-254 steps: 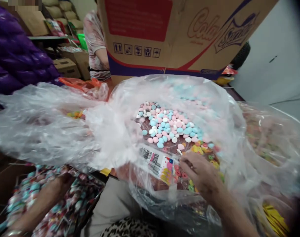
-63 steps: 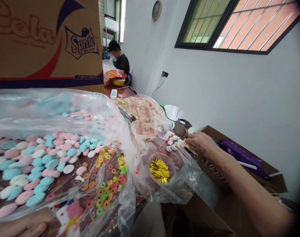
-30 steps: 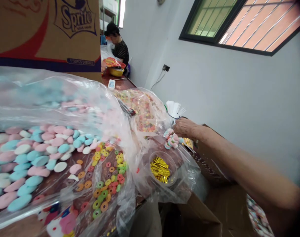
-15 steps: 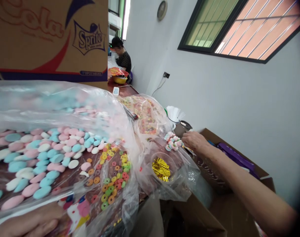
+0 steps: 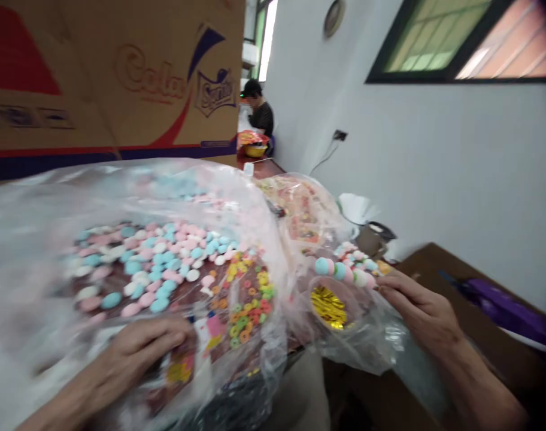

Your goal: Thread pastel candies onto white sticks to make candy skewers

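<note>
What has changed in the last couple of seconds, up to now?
The right hand has drawn back toward the person, now pinching a skewer of pastel marshmallow sweets. The left hand has slid further onto the big clear plastic bag of candies. The tub of gold twist ties stayed put.

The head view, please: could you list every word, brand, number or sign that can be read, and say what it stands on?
"Cola": red script on the cardboard box.
"Sprite": blurred logo beside it on the same box, only just readable.
Handling signs at the box's left edge: too blurred to read.
Printed label by the left hand: too blurred to read.
</note>
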Demonstrator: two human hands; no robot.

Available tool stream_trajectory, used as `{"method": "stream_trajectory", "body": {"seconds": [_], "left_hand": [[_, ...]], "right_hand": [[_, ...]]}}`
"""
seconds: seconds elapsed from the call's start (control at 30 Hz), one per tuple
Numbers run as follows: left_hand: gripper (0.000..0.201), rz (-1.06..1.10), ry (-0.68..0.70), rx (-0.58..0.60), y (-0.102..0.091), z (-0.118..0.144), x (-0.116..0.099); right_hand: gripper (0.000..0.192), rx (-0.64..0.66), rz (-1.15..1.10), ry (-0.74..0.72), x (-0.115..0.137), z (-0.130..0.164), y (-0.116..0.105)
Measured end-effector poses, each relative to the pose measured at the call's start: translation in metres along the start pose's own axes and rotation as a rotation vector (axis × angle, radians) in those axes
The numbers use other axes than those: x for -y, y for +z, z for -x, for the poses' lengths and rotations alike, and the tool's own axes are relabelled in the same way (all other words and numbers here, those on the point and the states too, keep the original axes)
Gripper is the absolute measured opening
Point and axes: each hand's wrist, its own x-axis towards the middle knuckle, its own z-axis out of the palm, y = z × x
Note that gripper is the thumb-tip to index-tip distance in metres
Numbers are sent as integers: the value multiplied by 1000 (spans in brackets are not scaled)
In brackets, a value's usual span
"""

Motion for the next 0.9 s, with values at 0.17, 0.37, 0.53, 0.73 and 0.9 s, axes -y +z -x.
{"method": "stream_trajectory", "body": {"seconds": [0.17,0.37,0.53,0.73,0.9], "left_hand": [[31,106,-4,12,1,0,-7],[31,181,19,25,-2,3,-10],[31,242,20,28,-3,3,-7],[29,265,22,60,-2,2,-7],[29,217,1,72,-3,0,-11]], "right_hand": [[19,133,-121,-319,61,-4,44],[20,151,-138,-484,100,-19,69],[20,168,-155,-505,100,-25,75],[18,208,-173,-538,98,-22,81],[17,235,-131,-603,96,-21,79]]}}
